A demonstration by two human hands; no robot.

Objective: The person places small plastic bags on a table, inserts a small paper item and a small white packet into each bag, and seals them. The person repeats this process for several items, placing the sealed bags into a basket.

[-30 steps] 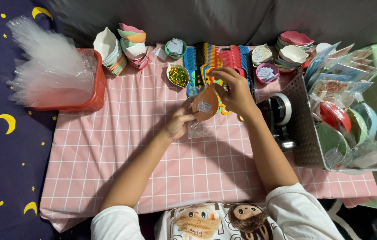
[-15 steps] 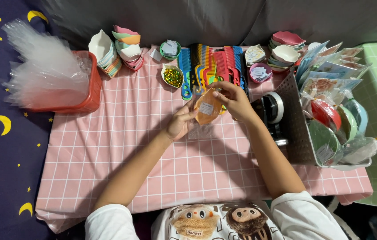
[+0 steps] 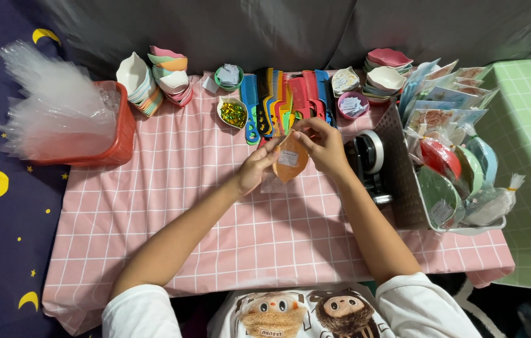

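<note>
Both hands are up over the middle of the table, and between them sits an orange leaf-shaped dish [image 3: 291,159] with a white label on it, tilted up on edge above the pink checked tablecloth [image 3: 215,238]. The left hand [image 3: 254,168] pinches its left rim, fingers curled tight against it; the right hand [image 3: 325,145] clamps the top and right edge, thumb and fingers closed on the dish. A scrap of clear film [image 3: 273,183] shows just under the dish; whether either hand has hold of it, I cannot tell.

At twelve o'clock from the dish, a fan of coloured combs [image 3: 284,100] lies close by. At eleven o'clock, a small white bowl of glittery bits [image 3: 233,113], with a green bowl of paper slips [image 3: 229,76] beyond it. At one o'clock, a pink bowl of paper slips [image 3: 353,104]. At three o'clock, just beside the right wrist, a black tape dispenser [image 3: 369,159], then a grey basket [image 3: 403,181] stuffed with wrapped dishes. Far out at nine o'clock, a red basket [image 3: 112,141] holds a sheaf of clear bags [image 3: 52,106]. Stacked pastel dishes [image 3: 153,78] stand at ten o'clock.
</note>
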